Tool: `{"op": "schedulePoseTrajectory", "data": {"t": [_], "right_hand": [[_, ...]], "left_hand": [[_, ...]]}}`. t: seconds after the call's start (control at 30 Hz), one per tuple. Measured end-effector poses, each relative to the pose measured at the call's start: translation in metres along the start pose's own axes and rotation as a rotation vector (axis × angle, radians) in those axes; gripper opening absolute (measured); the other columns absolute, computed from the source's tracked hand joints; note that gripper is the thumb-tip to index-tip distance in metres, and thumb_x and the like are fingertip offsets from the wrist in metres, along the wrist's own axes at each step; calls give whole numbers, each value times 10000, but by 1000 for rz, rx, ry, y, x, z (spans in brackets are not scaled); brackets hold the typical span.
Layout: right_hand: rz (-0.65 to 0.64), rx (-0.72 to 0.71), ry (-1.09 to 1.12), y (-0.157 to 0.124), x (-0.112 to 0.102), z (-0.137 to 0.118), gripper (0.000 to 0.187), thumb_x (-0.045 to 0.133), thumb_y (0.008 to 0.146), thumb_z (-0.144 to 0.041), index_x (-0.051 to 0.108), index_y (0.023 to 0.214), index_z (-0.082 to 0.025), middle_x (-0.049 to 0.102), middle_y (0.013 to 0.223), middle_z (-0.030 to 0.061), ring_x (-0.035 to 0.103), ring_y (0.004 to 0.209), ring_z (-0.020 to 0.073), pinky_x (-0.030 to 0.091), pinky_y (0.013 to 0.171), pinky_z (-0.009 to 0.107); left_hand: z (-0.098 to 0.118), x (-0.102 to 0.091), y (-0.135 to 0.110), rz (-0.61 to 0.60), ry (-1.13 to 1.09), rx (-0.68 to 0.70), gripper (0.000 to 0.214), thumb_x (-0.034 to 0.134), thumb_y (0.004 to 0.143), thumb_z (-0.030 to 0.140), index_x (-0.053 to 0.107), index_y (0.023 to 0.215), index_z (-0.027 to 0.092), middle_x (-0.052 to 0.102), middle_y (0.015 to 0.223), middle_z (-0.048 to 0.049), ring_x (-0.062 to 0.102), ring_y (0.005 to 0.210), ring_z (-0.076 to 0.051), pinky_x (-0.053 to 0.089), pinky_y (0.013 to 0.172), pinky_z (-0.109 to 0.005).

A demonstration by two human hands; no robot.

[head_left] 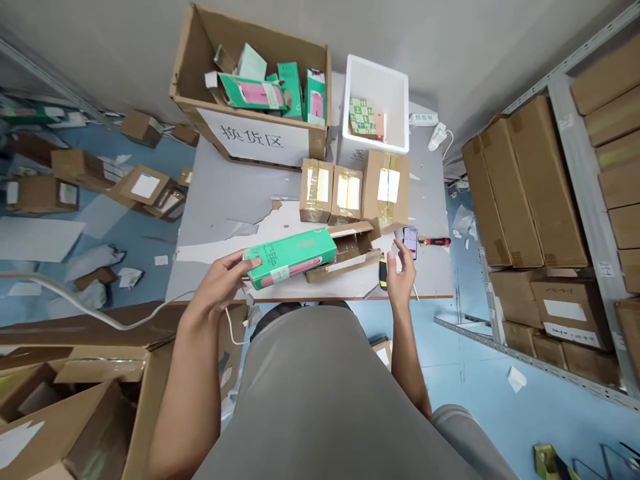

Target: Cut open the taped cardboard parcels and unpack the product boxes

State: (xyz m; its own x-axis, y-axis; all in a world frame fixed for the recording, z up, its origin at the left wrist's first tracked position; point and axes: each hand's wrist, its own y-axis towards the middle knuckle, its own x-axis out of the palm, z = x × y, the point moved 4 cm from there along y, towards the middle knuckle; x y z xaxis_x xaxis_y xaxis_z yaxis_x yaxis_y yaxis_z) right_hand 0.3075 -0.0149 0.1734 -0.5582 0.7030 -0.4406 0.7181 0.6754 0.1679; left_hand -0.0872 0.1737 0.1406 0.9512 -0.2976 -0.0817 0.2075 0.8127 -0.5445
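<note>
My left hand (pixel 226 279) grips the left end of a long green product box (pixel 290 257) with a pink picture on its side, holding it above the near edge of the grey table (pixel 225 193). Just behind that box lies an opened brown carton (pixel 350 248) with its flaps up. My right hand (pixel 400 275) hovers to the right of the carton, fingers apart and holding nothing. A phone (pixel 411 239) with a lit screen lies just beyond its fingertips. A black and yellow knife (pixel 383 272) lies on the table by the right hand.
Three sealed small cartons (pixel 350 190) stand in a row mid-table. Behind them are a big open carton (pixel 255 87) of green boxes and a white foam box (pixel 377 100). A red-handled tool (pixel 436 241) lies right. Shelves of cartons (pixel 545 200) stand right; loose cartons (pixel 75 387) sit left.
</note>
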Motion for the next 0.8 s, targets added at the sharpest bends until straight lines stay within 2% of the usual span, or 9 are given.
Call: {"op": "schedulePoseTrajectory", "data": {"t": [0.07,0.13,0.27,0.37,0.47,0.53,0.6,0.7,0.8], "right_hand": [[-74,-32,101,-3,14,-28,616,703,1151,-670,752,1633,-290,759,1640,182,744,1527,379,633,1299,604],[-204,-35,226,-7,39,-57,687,749,1133,-674,675,1724,-332,727,1689,170,771,1490,368,707,1205,545],[-378,-35,366,-13,89,-105,998,881,1026,-742,463,1882,-446,607,1829,113,779,1457,348,786,1070,480],[-391,-13,391,-7,114,-121,1183,899,985,-803,300,1948,-463,579,1854,99,784,1436,338,801,1040,479],[-403,6,415,5,131,-120,1211,795,1028,-874,196,1976,-417,624,1814,122,786,1457,353,786,1065,506],[-424,12,439,12,140,-116,1215,757,1027,-904,198,1976,-393,651,1792,126,766,1502,353,748,1153,524],[-437,24,478,17,145,-115,1184,737,1024,-901,249,1965,-371,650,1800,117,723,1567,342,668,1288,542],[-438,101,616,16,148,-117,1074,775,1022,-798,375,1918,-360,629,1831,83,661,1641,327,540,1417,551],[-460,220,760,8,150,-121,988,867,966,-685,514,1834,-372,665,1803,48,682,1614,326,534,1414,527]], "left_hand": [[6,6,-8,-32,-152,15,734,954,652,664,890,1218,201,883,1111,-152,849,1003,-408,749,810,-502],[9,22,-14,-79,-250,43,804,910,708,690,840,1346,206,877,1197,-174,853,1128,-442,764,922,-565],[8,60,-25,-211,-292,89,939,892,765,747,686,1562,296,848,1366,-168,842,1204,-413,749,1003,-579],[4,80,-31,-257,-269,130,957,961,764,722,606,1577,366,814,1450,-137,832,1223,-378,744,989,-543],[5,92,-37,-258,-329,164,993,1038,736,653,578,1574,385,726,1640,-131,802,1331,-376,739,997,-495],[7,97,-40,-285,-419,148,1075,1079,723,604,553,1638,402,644,1769,-128,756,1454,-391,723,1071,-500],[7,101,-43,-369,-541,92,1082,1051,789,653,548,1707,383,623,1805,-150,702,1555,-425,686,1167,-557],[1,105,-49,-576,-767,-30,968,849,983,803,596,1741,256,680,1740,-228,657,1610,-497,596,1273,-697],[-12,103,-51,-697,-930,-116,888,833,1052,693,607,1752,196,769,1621,-241,728,1526,-489,580,1287,-721]]}}
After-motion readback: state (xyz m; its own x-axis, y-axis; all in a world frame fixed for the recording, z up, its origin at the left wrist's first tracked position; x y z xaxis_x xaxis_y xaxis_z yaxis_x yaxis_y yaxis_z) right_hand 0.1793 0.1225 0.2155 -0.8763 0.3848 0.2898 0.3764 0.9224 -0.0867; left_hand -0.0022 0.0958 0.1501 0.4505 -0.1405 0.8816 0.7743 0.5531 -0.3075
